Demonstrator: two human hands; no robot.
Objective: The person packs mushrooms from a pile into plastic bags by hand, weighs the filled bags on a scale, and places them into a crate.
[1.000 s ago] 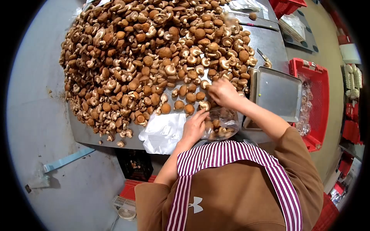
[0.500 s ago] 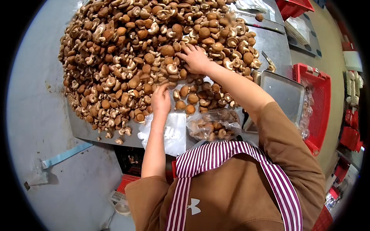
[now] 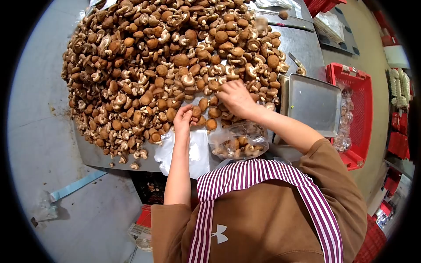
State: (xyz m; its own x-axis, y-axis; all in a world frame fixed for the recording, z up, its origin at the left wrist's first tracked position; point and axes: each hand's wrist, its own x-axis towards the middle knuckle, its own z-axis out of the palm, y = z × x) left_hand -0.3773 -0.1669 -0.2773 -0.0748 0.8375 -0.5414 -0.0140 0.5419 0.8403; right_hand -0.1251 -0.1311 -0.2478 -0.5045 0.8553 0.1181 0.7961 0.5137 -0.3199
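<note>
Brown shiitake mushrooms (image 3: pixel 144 79) lie in a large heap on the metal table. At the near edge of the heap, my left hand (image 3: pixel 182 124) is half curled, with thumb and fingers apart, beside a mushroom (image 3: pixel 196 111) that it seems to touch. My right hand (image 3: pixel 239 101) rests palm down over the loose mushrooms, fingers bent; whatever lies under its palm is hidden. Just below it stands a clear plastic bag (image 3: pixel 219 150) with mushrooms inside. A flat white plastic bag (image 3: pixel 198 153) lies by my left wrist.
To the right are a metal tray (image 3: pixel 315 105) and a red crate (image 3: pixel 367 118) holding clear packed bags. A knife (image 3: pixel 294 59) lies near the tray, and a dark rod (image 3: pixel 291 27) farther back. Blue tape (image 3: pixel 79 180) marks the floor at left.
My right hand has drawn back from deeper in the heap toward my body, its fingers now more bent. My left hand has come slightly nearer and curled beside a mushroom.
</note>
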